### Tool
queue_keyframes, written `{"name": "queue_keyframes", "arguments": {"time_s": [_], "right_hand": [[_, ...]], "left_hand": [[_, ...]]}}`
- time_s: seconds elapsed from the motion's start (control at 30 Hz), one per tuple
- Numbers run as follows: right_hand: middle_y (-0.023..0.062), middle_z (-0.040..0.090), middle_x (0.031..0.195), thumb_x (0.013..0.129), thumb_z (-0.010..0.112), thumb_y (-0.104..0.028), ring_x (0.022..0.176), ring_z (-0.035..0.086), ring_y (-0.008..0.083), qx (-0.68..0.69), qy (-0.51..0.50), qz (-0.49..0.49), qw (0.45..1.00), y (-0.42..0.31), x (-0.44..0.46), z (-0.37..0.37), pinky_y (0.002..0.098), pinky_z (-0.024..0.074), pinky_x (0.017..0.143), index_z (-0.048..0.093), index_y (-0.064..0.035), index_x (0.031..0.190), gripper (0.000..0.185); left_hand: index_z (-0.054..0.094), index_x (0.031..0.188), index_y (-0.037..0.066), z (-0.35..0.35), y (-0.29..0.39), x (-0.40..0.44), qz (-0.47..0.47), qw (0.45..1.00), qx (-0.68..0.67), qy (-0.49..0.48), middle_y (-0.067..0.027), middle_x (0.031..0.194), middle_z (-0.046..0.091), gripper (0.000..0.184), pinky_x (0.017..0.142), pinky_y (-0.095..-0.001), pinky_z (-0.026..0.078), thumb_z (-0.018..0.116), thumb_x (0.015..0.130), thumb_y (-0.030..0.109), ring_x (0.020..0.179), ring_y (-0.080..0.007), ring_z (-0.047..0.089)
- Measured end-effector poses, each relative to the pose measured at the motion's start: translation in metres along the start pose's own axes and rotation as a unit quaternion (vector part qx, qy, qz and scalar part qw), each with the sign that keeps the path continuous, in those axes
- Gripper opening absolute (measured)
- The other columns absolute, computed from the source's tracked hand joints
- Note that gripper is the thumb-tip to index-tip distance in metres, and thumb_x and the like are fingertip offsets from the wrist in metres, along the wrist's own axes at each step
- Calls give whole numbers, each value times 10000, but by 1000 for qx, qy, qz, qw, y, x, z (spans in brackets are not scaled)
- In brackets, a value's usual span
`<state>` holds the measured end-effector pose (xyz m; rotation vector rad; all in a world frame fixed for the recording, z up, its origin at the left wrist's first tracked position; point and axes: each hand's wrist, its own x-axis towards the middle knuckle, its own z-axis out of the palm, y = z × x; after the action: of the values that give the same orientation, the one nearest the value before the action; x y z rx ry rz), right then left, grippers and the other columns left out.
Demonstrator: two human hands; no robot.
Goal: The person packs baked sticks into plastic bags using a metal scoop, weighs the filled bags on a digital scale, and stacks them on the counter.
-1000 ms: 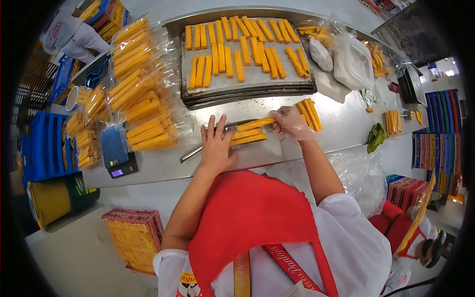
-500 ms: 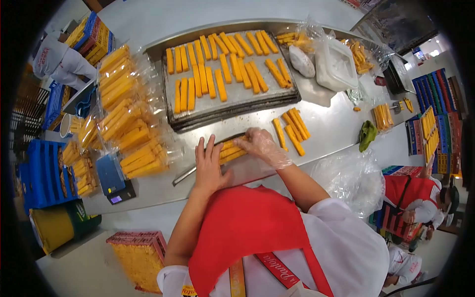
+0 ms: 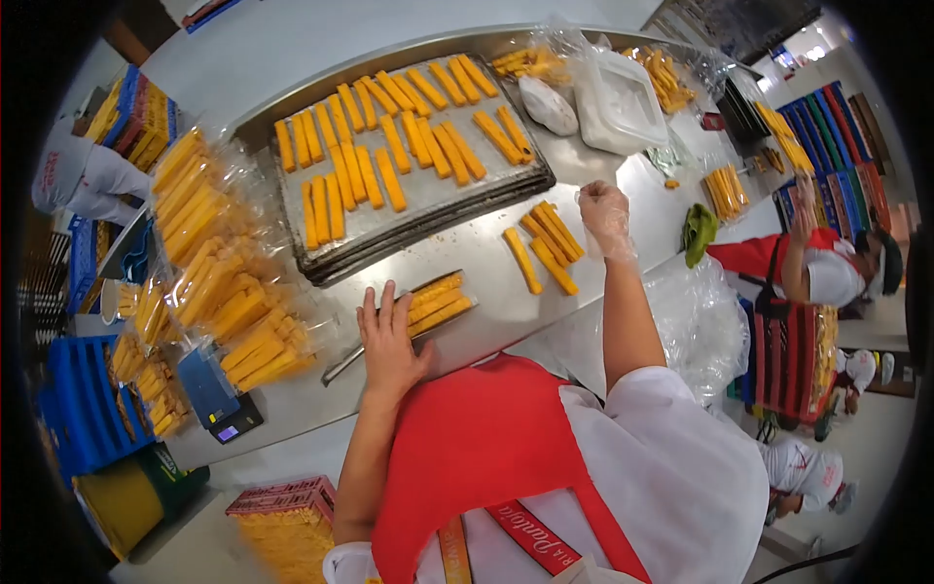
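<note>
A short bundle of orange-yellow sticks, perhaps breadsticks (image 3: 436, 300), lies in a narrow metal guide (image 3: 342, 364) near the table's front edge. My bare left hand (image 3: 387, 343) rests over the guide at the bundle's left end, its fingers stretched out and apart. Farther right, my right hand (image 3: 605, 216), in a clear plastic glove, is over the table with its fingers curled in. Whatever those fingers may hold is hidden. Between my hands lies a small group of loose sticks (image 3: 551, 236). Behind them, rows of sticks cover a stacked baking tray (image 3: 428, 206).
Bagged sticks (image 3: 204, 243) are piled at the left, by a small blue device (image 3: 212, 389). A white plastic tub (image 3: 618, 102), a green cloth (image 3: 699, 234) and clear plastic bags (image 3: 681, 326) are at the right. A co-worker in a red apron (image 3: 827, 268) stands at far right.
My right hand has left the bundle in the guide and moved right, past the loose sticks. My left hand stays at the guide. The view has shifted slightly.
</note>
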<state>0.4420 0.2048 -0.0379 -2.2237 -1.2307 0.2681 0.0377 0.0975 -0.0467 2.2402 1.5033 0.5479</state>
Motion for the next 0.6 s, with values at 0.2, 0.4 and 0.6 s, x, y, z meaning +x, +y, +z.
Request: {"name": "queue_keyframes", "arguments": {"time_s": [0.2,0.4,0.6], "right_hand": [[220,718,877,829,676,-255,832,706,370,-63,-161,-20,985,16,-47,-30,420,556,791,739,-37,860,228],[226,708,851,800,705,-264,840,705,375,-132,-221,13,966,-2,-115,-43,444,555,782,723,-30,890,251],[230,686,833,830,688,-241,827,679,411,1,-160,-7,987,8,-135,-11,474,541,775,703,-9,906,244]], "left_hand": [[466,1417,93,2,-3,1,6,1000,11,11,-146,1596,305,826,1183,-625,181,783,669,238,1489,-432,186],[461,1421,92,4,-4,1,18,1000,14,21,-155,1591,312,827,1178,-631,185,774,672,250,1484,-436,194],[451,1429,95,3,-3,1,21,999,21,16,-152,1595,302,830,1175,-629,189,774,682,254,1481,-436,198]]}}
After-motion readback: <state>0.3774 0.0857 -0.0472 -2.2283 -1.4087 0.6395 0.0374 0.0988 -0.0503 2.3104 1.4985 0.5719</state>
